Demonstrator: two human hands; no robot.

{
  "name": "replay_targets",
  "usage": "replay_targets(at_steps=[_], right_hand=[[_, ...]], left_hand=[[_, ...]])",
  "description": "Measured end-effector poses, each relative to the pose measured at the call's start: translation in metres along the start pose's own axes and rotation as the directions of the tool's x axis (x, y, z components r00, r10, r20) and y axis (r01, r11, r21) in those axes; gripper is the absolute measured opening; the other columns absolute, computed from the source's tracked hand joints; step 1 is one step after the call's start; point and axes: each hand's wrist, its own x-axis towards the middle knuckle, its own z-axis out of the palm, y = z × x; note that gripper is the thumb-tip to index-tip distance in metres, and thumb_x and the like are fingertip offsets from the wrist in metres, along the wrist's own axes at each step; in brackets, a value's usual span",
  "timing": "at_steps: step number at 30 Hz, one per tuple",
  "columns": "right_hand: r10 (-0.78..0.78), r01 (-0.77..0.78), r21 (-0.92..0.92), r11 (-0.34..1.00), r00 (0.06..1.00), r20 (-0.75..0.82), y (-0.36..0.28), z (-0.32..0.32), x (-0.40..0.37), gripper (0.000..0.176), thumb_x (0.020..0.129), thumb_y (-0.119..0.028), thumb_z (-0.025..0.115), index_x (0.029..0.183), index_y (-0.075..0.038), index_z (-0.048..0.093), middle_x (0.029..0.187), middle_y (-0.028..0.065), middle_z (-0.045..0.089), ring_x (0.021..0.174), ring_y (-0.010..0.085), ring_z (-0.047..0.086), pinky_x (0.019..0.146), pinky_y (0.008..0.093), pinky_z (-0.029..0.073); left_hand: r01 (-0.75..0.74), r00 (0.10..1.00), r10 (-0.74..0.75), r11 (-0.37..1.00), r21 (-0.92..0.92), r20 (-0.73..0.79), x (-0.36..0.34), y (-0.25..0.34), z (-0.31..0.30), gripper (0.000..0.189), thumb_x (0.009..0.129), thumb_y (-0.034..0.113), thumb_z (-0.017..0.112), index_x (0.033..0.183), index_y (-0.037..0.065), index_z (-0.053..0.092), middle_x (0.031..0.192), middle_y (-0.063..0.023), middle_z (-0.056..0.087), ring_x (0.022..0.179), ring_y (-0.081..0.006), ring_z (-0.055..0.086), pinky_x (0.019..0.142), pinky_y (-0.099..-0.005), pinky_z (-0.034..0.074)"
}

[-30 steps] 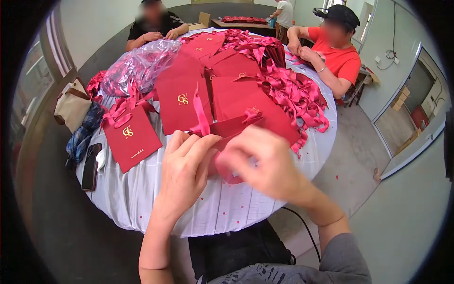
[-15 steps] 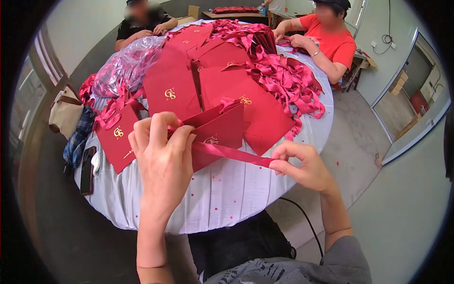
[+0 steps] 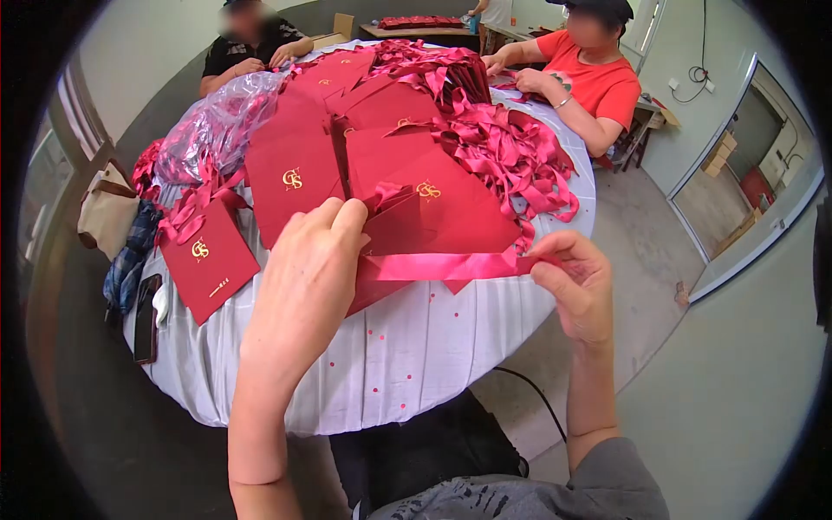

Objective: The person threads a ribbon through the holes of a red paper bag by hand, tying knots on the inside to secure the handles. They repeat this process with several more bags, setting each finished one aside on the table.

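Between my two hands a pink ribbon (image 3: 442,266) is stretched nearly level. My right hand (image 3: 576,282) pinches its free end between thumb and fingers. My left hand (image 3: 303,282) is closed at the ribbon's other end, over a red paper bag (image 3: 394,227); its fingertips are hidden behind the hand. The bag is tilted, partly covered by that hand, with some ribbon at its top edge. Beyond it lie several red bags with gold lettering (image 3: 299,160) and a heap of loose pink ribbons (image 3: 520,160).
A round table with a white cloth (image 3: 416,347) carries a clear plastic bag (image 3: 217,126) and, at left, a phone (image 3: 147,321). A beige bag (image 3: 108,208) is at the left edge. Two people, one in black (image 3: 260,48) and one in red (image 3: 598,87), sit across the table.
My right hand has moved right and turned, drawing the ribbon longer and flatter. My left hand has turned over the bag, its fingers now bunched. The view has shifted slightly.
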Motion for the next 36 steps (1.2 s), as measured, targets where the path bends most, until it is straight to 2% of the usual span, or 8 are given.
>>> replay_targets(at_steps=[5,9,12,15,21,22,23,36], right_hand=[[-0.117,0.176,0.506,0.844,0.982,-0.147,0.017,0.023,0.013,0.021,0.082,0.002,0.067,0.101,0.001,0.060,0.098,0.0063,0.062,0.088,0.0124,0.058,0.081,0.0255,0.045],[-0.209,0.169,0.691,0.703,0.978,-0.026,0.005,0.043,0.027,0.017,0.090,-0.015,0.063,0.100,-0.003,0.057,0.115,0.0171,0.062,0.111,0.0314,0.058,0.101,0.0496,0.042],[-0.219,0.030,0.845,0.534,0.970,0.104,0.007,0.050,0.033,0.020,0.096,-0.019,0.054,0.106,-0.001,0.054,0.078,0.0108,0.064,0.070,0.0219,0.064,0.077,0.0428,0.053],[-0.006,-0.060,0.471,0.880,0.990,0.138,-0.001,0.064,0.033,0.019,0.097,-0.013,0.051,0.102,0.004,0.056,0.064,0.0092,0.059,0.045,0.0101,0.050,0.044,0.0219,0.043],[0.179,-0.186,0.013,0.983,0.963,0.201,0.013,0.087,0.042,0.014,0.094,-0.012,0.057,0.093,0.002,0.057,0.064,0.0079,0.062,0.044,0.0061,0.050,0.042,0.0192,0.039],[0.174,-0.168,-0.043,0.985,0.963,0.208,0.012,0.090,0.044,0.012,0.094,-0.011,0.058,0.091,0.001,0.058,0.065,0.0073,0.063,0.046,0.0057,0.052,0.043,0.0179,0.039],[0.176,-0.170,-0.043,0.984,0.961,0.215,0.013,0.094,0.044,0.012,0.094,-0.011,0.058,0.091,0.001,0.058,0.065,0.0073,0.063,0.046,0.0057,0.052,0.043,0.0179,0.039],[-0.069,0.082,-0.147,0.986,0.993,0.091,0.022,0.116,0.045,0.010,0.091,-0.008,0.061,0.086,0.001,0.059,0.062,0.0036,0.061,0.049,0.0046,0.053,0.043,0.0187,0.040]], left_hand=[[0.070,0.996,-0.066,0.995,-0.069,0.054,0.005,0.001,0.007,0.012,0.085,0.001,0.055,0.097,-0.002,0.055,0.088,-0.0197,0.061,0.085,-0.0368,0.059,0.072,-0.0435,0.045],[-0.001,0.999,-0.007,0.976,-0.218,-0.037,0.007,-0.007,0.014,0.014,0.084,0.002,0.057,0.098,-0.002,0.056,0.085,-0.0203,0.063,0.081,-0.0362,0.062,0.072,-0.0412,0.046],[0.067,0.997,-0.078,0.957,-0.283,-0.028,0.007,-0.004,0.014,0.012,0.084,0.003,0.059,0.094,-0.002,0.059,0.078,-0.0194,0.063,0.076,-0.0353,0.063,0.068,-0.0387,0.047],[0.063,0.991,-0.099,0.936,-0.346,-0.088,0.007,-0.012,0.014,0.010,0.083,0.002,0.060,0.092,-0.003,0.062,0.077,-0.0192,0.063,0.069,-0.0328,0.063,0.064,-0.0354,0.047],[0.161,0.975,-0.219,0.806,-0.570,-0.035,0.004,-0.031,0.011,0.011,0.084,0.003,0.059,0.093,-0.001,0.062,0.071,-0.0169,0.062,0.066,-0.0324,0.062,0.060,-0.0342,0.047],[0.178,0.977,-0.211,0.784,-0.595,0.015,0.003,-0.032,0.008,0.009,0.087,0.000,0.057,0.094,-0.004,0.061,0.075,-0.0098,0.062,0.070,-0.0185,0.058,0.063,-0.0280,0.046],[0.193,0.978,-0.198,0.760,-0.621,0.062,0.004,-0.034,0.007,0.008,0.089,-0.002,0.055,0.094,-0.007,0.060,0.079,-0.0027,0.062,0.074,-0.0045,0.053,0.065,-0.0218,0.045],[0.221,0.975,-0.162,0.642,-0.734,0.152,0.005,-0.056,0.006,0.014,0.093,0.003,0.054,0.101,-0.007,0.061,0.084,0.0013,0.062,0.080,-0.0028,0.054,0.074,-0.0206,0.047]])
